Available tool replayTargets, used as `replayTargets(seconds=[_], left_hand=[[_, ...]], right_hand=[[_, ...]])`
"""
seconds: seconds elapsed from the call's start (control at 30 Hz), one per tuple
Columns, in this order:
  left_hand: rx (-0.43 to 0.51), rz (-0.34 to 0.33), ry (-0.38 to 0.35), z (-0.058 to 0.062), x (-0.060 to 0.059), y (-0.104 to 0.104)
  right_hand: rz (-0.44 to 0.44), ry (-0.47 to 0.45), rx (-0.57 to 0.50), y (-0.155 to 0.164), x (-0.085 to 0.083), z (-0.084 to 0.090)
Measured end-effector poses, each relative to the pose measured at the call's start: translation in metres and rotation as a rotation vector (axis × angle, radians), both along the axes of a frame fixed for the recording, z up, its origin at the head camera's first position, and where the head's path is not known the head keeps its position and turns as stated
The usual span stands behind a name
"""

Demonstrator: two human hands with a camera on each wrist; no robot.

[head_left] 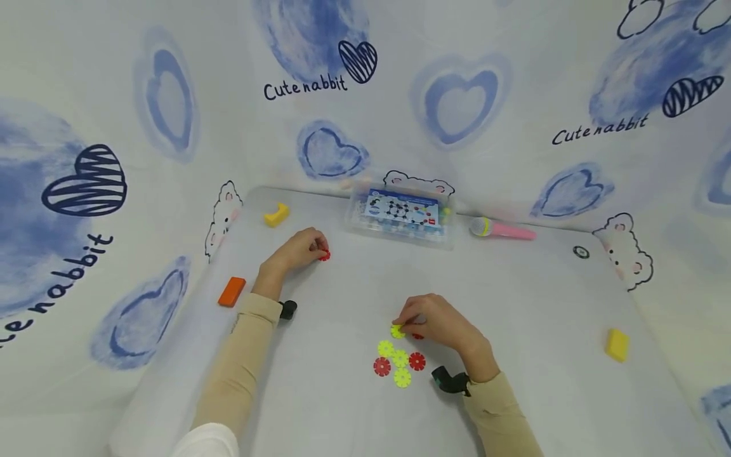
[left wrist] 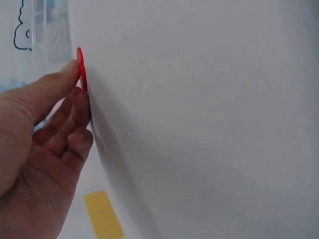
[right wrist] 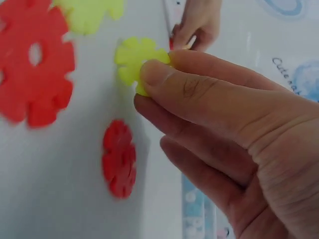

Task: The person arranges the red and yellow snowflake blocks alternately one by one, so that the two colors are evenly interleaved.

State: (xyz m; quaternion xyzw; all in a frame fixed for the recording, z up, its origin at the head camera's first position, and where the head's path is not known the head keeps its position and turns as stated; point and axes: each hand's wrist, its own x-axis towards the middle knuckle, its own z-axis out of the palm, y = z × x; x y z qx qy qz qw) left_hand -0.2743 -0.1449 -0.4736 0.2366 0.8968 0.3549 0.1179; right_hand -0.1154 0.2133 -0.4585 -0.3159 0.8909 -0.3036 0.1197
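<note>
My left hand [head_left: 297, 251] pinches a red snowflake disc [head_left: 324, 256] at the back left of the white table [head_left: 542, 298]; in the left wrist view the thumb and fingers hold the red disc [left wrist: 81, 68] on edge against the surface. My right hand [head_left: 436, 322] pinches a yellow-green snowflake disc [head_left: 396, 331] near the table's middle, the same yellow-green disc [right wrist: 135, 59] held by thumb and forefinger in the right wrist view. A red disc [right wrist: 118, 158] lies flat just under that hand. Several more red and yellow-green discs [head_left: 398, 363] lie clustered in front.
A clear plastic box [head_left: 402, 216] with a printed card stands at the back. A pink toy microphone [head_left: 502, 229] lies to its right. A yellow curved block [head_left: 276, 214], an orange block [head_left: 231, 291] and a yellow block [head_left: 617, 344] lie near the edges. Printed cloth walls surround the table.
</note>
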Motion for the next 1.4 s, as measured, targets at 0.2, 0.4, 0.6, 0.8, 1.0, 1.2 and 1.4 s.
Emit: replayTargets(seconds=[0.2,0.4,0.6,0.8,1.0,1.2,1.4], left_hand=[[0.003,0.032,-0.018,0.002,-0.001,0.002],[0.006,0.032,-0.044,0.004,0.002,0.005],[0.003,0.059,-0.075,0.003,0.005,0.006],[0.019,0.079,-0.089,0.003,0.007,0.003],[0.030,0.076,-0.093,0.004,0.010,0.003],[0.026,0.068,-0.101,0.005,0.009,0.005],[0.030,0.089,-0.107,0.004,0.009,0.005]], right_hand=[[-0.027,-0.011,-0.111,-0.023,-0.020,0.014],[-0.183,-0.125,-0.198,-0.058,-0.063,0.017],[-0.305,-0.250,-0.242,-0.087,-0.112,0.010],[-0.369,-0.225,-0.182,-0.116,-0.141,0.006],[-0.397,-0.170,-0.118,-0.128,-0.149,-0.002],[-0.396,-0.108,-0.027,-0.134,-0.150,-0.004],[-0.368,-0.088,0.009,-0.142,-0.152,-0.001]])
